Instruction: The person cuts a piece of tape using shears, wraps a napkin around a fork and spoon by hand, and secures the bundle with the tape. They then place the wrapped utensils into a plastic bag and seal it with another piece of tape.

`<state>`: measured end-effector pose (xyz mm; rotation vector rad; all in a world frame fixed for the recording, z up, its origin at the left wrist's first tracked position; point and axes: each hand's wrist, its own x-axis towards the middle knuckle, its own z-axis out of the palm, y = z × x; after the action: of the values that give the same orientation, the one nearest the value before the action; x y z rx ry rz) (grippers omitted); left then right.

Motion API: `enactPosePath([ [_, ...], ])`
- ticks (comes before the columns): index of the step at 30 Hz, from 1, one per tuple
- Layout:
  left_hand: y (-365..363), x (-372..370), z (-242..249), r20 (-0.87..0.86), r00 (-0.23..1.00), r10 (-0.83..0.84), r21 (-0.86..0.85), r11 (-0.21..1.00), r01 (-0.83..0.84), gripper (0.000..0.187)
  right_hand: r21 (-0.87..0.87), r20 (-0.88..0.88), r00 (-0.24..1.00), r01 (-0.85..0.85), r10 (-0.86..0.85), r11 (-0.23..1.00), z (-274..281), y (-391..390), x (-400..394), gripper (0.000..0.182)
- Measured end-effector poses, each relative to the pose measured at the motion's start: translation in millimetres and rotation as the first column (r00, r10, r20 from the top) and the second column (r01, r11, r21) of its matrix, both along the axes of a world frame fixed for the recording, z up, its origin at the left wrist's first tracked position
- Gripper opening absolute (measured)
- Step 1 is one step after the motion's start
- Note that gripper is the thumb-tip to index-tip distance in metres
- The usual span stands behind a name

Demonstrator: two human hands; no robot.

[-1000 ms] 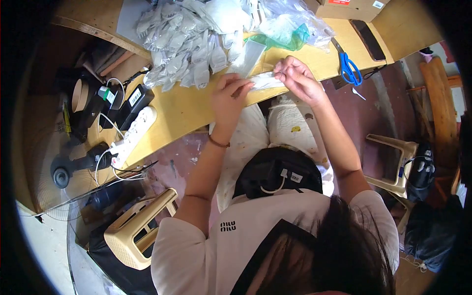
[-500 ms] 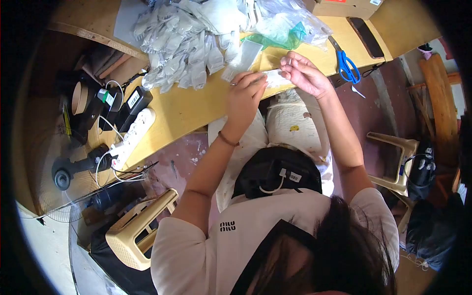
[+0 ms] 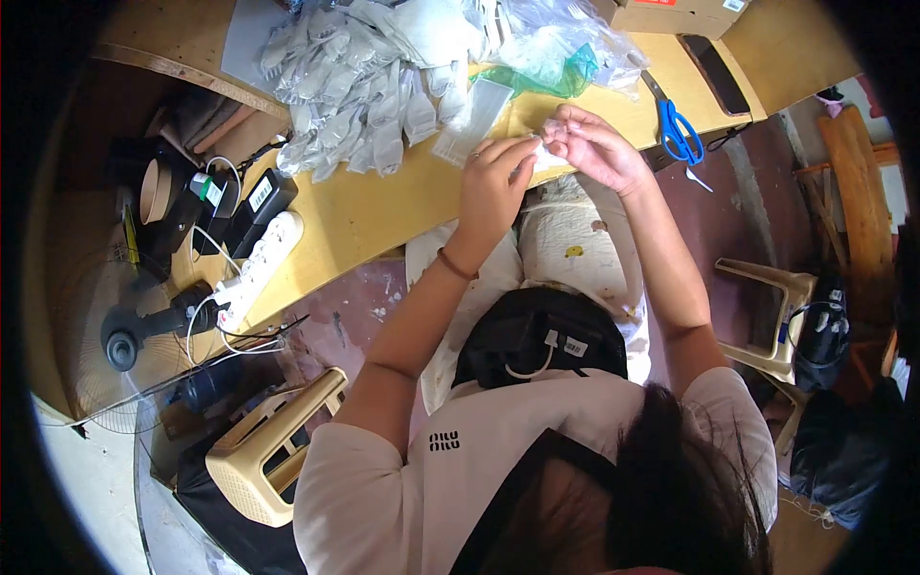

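Observation:
At the front edge of the yellow table, my left hand and my right hand meet around a small clear plastic packet. The fingers of both hands are pinched on it, and they hide most of it. Just left of the packet lies a flat stack of clear plastic sleeves. Beyond my left hand is a large heap of wrapped pale plastic cutlery. Clear and green plastic bags lie behind my right hand.
Blue-handled scissors and a dark phone lie on the right of the table. A cardboard box stands at the back. On the left are a white power strip, cables and a fan. Plastic stools stand on the floor.
My left hand has moved right and closer to my right hand. The packet, which showed more between the hands, is now mostly covered by fingers.

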<state>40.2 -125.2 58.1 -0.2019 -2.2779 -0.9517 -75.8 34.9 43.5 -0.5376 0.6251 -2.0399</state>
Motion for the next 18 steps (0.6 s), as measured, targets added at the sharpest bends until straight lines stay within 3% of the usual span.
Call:
enactPosePath([
  [6,7,0,9,0.204,0.976,-0.077,0.330,0.944,0.006,0.022,0.035,-0.131,0.991,-0.005,0.010,0.999,8,-4,3,0.016],
  [12,1,-7,12,0.213,0.931,-0.298,0.535,0.833,0.144,0.020,0.153,-0.227,0.973,0.001,0.035,0.988,18,-3,6,0.022],
  [18,-7,-13,10,0.202,0.902,-0.383,0.568,0.796,0.211,0.021,0.163,-0.245,0.968,-0.019,0.059,0.986,22,-3,6,0.021],
])
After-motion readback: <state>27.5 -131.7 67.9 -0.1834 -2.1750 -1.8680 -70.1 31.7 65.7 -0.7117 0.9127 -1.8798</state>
